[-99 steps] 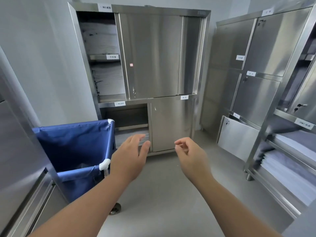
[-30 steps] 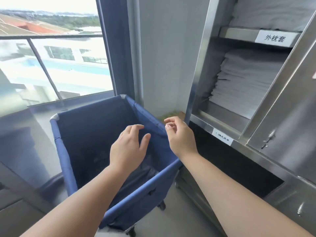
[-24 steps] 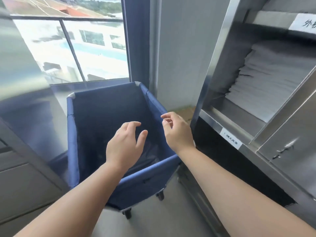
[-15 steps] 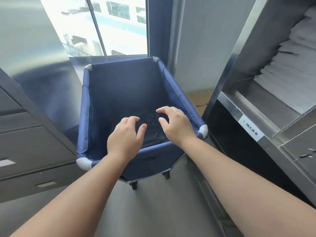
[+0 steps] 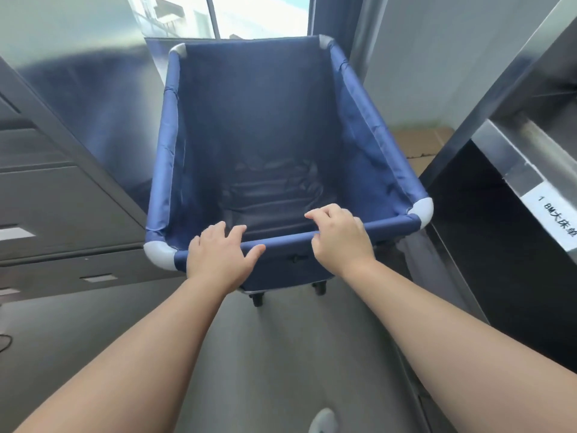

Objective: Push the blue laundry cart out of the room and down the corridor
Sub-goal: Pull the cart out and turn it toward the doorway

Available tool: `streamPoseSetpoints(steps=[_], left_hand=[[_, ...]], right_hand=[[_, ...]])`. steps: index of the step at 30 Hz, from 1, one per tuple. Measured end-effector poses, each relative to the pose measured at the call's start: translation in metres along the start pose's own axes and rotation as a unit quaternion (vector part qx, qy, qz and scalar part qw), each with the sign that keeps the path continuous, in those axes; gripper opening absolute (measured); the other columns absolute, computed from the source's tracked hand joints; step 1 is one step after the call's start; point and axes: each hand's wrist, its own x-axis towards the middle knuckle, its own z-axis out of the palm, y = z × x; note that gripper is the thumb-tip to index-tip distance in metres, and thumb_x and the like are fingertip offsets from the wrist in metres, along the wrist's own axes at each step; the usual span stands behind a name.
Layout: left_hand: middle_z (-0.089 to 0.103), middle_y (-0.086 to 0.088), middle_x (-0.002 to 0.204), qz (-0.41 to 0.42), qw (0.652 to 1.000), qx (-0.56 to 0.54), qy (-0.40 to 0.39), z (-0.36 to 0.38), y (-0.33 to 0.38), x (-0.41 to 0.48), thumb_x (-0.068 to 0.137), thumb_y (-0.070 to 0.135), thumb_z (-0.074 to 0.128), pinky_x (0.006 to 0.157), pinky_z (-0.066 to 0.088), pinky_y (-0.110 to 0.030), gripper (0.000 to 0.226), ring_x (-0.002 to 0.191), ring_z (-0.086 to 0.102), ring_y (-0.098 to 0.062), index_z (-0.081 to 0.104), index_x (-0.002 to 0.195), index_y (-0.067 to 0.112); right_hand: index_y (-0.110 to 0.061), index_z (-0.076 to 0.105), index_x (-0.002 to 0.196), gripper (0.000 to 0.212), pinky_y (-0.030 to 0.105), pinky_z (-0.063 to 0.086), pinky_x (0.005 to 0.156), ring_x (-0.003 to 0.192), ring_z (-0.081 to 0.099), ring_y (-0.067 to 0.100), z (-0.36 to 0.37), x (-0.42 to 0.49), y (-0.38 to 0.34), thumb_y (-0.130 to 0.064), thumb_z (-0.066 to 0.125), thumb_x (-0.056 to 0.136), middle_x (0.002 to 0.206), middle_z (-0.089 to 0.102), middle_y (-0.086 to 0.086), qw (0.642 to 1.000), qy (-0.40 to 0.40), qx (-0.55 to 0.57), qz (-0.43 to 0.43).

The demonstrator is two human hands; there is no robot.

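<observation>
The blue laundry cart [image 5: 265, 120] stands right in front of me, a deep fabric bin with white corner caps and small black wheels [image 5: 257, 300]; it looks empty. My left hand [image 5: 218, 257] lies over the near rim bar [image 5: 287, 240] towards its left end, fingers reaching inside and thumb along the front. My right hand [image 5: 340, 242] grips the same bar further right, with curled fingers on top and the thumb underneath.
A steel cabinet [image 5: 515, 151] with a labelled shelf edge stands close on the right, and steel drawers [image 5: 62, 198] close on the left. A window [image 5: 249, 14] is behind the cart. Cardboard [image 5: 418, 148] lies on the floor at the far right. Grey floor lies under me.
I turned from the room's cabinets to the cart and stepped up to it. Both hands dropped from hovering over the bin onto its near rim bar.
</observation>
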Motion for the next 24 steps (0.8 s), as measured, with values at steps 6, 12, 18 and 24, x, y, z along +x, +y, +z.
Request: streamPoseSetpoints(steps=[6,12,18,24], left_hand=[[0.054,-0.004,0.132,-0.023,0.995,0.075,-0.068,0.033,0.003,0.004,0.080,0.084,0.031,0.115,0.021,-0.055,0.078,0.128,0.040,-0.032,0.039,0.139,0.034],[0.054,-0.005,0.118,-0.041,0.994,0.065,-0.078,0.038,0.004,0.010,0.079,0.082,0.036,0.116,0.020,-0.057,0.071,0.117,0.047,-0.031,0.043,0.126,0.030],[0.053,-0.003,0.112,-0.050,0.994,0.069,-0.072,0.038,0.006,0.009,0.080,0.079,0.043,0.116,0.022,-0.055,0.065,0.113,0.048,-0.030,0.043,0.118,0.027],[0.055,-0.003,0.113,-0.059,0.993,0.062,-0.075,0.039,0.006,-0.005,0.087,0.074,0.042,0.116,0.023,-0.054,0.054,0.113,0.049,-0.029,0.045,0.114,0.028]], right_hand=[[-0.027,0.052,0.139,0.052,0.039,0.026,0.114,0.131,0.044,0.022,0.030,0.009,0.015,-0.022,0.053,0.088,0.140,0.054,-0.001,0.995,-0.096,-0.035,-0.020],[-0.030,0.053,0.123,0.044,0.041,0.018,0.118,0.113,0.050,0.022,0.047,0.009,0.016,-0.016,0.051,0.082,0.109,0.058,-0.006,0.994,-0.096,-0.047,0.004],[-0.023,0.048,0.109,0.038,0.041,0.027,0.108,0.098,0.047,0.026,0.056,0.009,0.011,-0.006,0.053,0.076,0.094,0.046,-0.003,0.992,-0.082,-0.095,0.005],[-0.021,0.047,0.107,0.036,0.040,0.031,0.099,0.093,0.046,0.026,0.056,-0.007,0.010,-0.003,0.051,0.076,0.092,0.044,-0.001,0.990,-0.084,-0.114,-0.009]])
